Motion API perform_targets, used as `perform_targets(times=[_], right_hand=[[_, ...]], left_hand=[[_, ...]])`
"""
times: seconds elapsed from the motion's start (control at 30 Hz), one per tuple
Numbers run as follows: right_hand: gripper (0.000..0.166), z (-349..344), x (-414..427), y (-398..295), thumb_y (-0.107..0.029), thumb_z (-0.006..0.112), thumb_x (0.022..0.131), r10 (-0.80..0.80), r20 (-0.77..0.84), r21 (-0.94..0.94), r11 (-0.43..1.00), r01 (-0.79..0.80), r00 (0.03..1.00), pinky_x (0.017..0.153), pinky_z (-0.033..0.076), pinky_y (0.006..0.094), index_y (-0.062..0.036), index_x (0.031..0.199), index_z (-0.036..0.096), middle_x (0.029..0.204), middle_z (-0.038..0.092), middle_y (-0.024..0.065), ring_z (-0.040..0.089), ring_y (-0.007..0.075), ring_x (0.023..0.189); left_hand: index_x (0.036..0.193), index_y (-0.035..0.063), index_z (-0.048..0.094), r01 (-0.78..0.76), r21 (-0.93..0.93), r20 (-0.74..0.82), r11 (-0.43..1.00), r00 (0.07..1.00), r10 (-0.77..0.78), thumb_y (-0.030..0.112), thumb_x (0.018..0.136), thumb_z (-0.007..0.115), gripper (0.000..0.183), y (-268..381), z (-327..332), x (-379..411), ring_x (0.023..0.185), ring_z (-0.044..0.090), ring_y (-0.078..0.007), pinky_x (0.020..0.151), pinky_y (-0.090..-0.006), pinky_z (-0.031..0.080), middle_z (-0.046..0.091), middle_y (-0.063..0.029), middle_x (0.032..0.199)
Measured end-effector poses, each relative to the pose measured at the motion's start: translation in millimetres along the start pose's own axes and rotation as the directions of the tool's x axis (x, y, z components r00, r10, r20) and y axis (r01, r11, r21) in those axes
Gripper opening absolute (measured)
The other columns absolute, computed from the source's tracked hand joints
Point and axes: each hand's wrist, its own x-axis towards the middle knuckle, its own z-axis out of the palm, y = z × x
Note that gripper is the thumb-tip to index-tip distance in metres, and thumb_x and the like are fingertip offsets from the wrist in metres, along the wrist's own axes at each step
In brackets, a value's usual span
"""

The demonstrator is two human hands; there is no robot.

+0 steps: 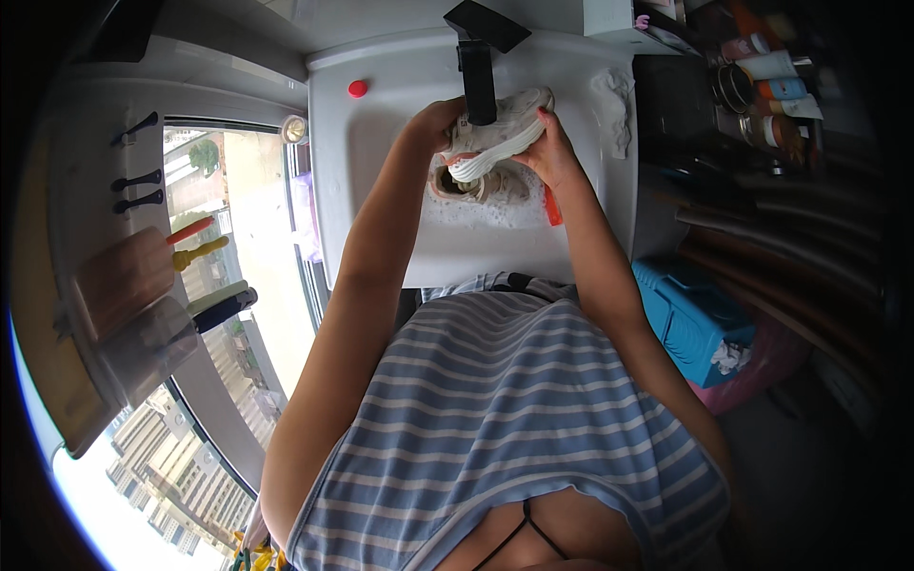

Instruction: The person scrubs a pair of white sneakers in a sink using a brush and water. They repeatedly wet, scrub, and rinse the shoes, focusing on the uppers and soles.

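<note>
My left hand [437, 123] and my right hand [550, 151] hold a light-coloured sneaker [508, 114] between them, tilted with its ridged white sole facing me. A black faucet [477, 78] stands over it and hides part of its upper. Below lies a second sneaker [500, 187], sitting in soapy foam [464, 214] in the basin of a white sink [357, 235]. Beside my right wrist an orange-red handle [553, 207] rests in the foam; what it belongs to is hidden.
A red cap [357, 88] sits on the sink's back left, and a crumpled white cloth [613, 114] on its right rim. Bottles and tubes [778, 89] crowd the right side. Below them stands a blue bin [689, 321]. Cups with brushes [121, 278] hang by the window at left.
</note>
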Motion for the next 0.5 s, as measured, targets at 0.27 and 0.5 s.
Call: perform_targets(times=[0.27,0.5], right_hand=[[0.089,3.3,-1.9,7.2,-0.065,0.052,0.085,-0.005,-0.238,0.046,0.999,0.017,0.971,0.099,0.047,0.0513,-0.0028,0.142,0.024,0.131,0.047,0.027,0.055,0.0399,0.116],[0.098,19.5,28.3,32.5,-0.073,0.046,0.083,0.382,-0.031,0.141,0.917,-0.374,0.924,0.097,0.049,0.0496,0.0102,0.132,0.033,0.121,0.05,0.0348,0.059,0.0396,0.111]], left_hand=[[0.115,0.0074,0.066,-0.543,0.819,0.291,0.183,0.67,0.683,0.027,0.083,0.071,0.037,-2.4,-42.8,-27.7,0.075,0.065,-0.0195,0.072,-0.0308,0.051,0.068,-0.0062,0.083],[0.111,-0.0002,0.06,-0.363,0.53,-0.112,0.766,0.865,0.488,0.021,0.088,0.069,0.033,-21.5,-61.6,-79.6,0.065,0.056,-0.0077,0.051,-0.0208,0.041,0.064,-0.0058,0.085]])
